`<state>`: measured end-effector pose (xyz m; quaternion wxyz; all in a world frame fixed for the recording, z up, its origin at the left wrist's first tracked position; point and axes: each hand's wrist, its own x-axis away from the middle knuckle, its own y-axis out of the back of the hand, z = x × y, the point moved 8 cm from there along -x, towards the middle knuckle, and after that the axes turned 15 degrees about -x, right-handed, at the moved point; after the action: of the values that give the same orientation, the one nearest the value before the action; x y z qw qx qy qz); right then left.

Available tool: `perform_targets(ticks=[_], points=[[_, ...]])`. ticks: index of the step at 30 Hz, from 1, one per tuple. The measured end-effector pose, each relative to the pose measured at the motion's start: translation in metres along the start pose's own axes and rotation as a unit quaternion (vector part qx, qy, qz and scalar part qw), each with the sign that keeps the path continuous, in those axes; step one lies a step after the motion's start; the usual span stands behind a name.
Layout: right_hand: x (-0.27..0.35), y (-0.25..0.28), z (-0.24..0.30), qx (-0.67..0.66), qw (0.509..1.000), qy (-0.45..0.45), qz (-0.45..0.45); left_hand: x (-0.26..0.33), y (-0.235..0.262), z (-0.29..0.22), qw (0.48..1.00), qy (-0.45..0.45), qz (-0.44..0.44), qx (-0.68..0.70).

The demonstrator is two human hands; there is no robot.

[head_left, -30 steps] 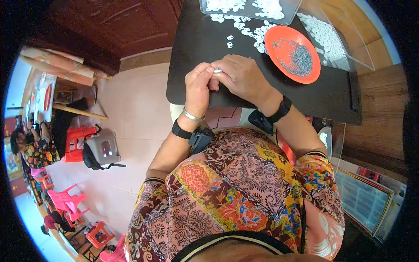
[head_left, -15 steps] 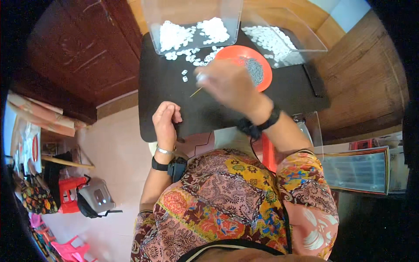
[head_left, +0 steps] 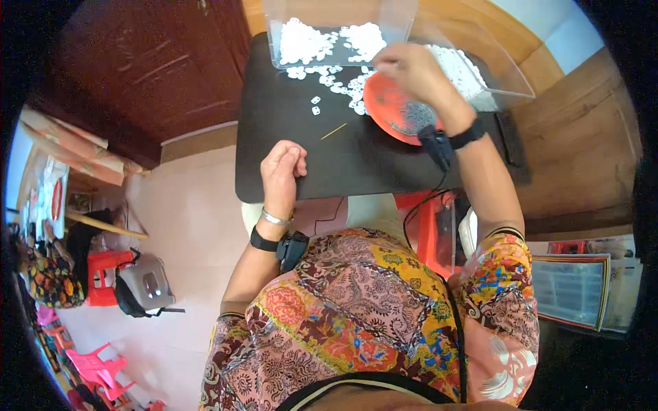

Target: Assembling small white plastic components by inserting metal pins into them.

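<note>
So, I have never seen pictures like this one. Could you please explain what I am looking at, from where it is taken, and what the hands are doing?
There is no machine here: a person works with bare hands. The camera sits on the person's head and looks down, so the round picture bends at its edges.

The left hand rests loosely curled on the black table; whether it holds anything I cannot tell. The right hand reaches forward over an orange plate of small grey pieces, near loose white pieces.

Behind stand two clear plastic boxes with more white pieces. A thin stick lies on the table. Both wrists wear black bands.
</note>
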<state>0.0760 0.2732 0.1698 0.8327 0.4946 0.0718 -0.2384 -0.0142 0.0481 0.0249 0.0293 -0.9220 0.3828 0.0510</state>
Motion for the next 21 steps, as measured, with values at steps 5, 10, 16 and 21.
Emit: perform_targets(ticks=[5,10,16,21], points=[[-0.029,-0.101,-0.003,0.003,0.988,0.011,0.152,0.000,0.002,0.004,1.000,0.003,-0.007,-0.017],[-0.046,-0.138,0.004,0.017,0.983,0.021,0.184,0.001,0.003,0.001,1.000,0.007,-0.007,-0.016],[-0.050,-0.157,0.002,0.044,0.978,0.038,0.200,0.001,0.005,0.001,1.000,0.007,-0.007,-0.022],[-0.053,-0.159,-0.011,0.063,0.979,-0.007,0.194,-0.002,0.004,0.000,1.000,-0.004,-0.005,-0.019]])
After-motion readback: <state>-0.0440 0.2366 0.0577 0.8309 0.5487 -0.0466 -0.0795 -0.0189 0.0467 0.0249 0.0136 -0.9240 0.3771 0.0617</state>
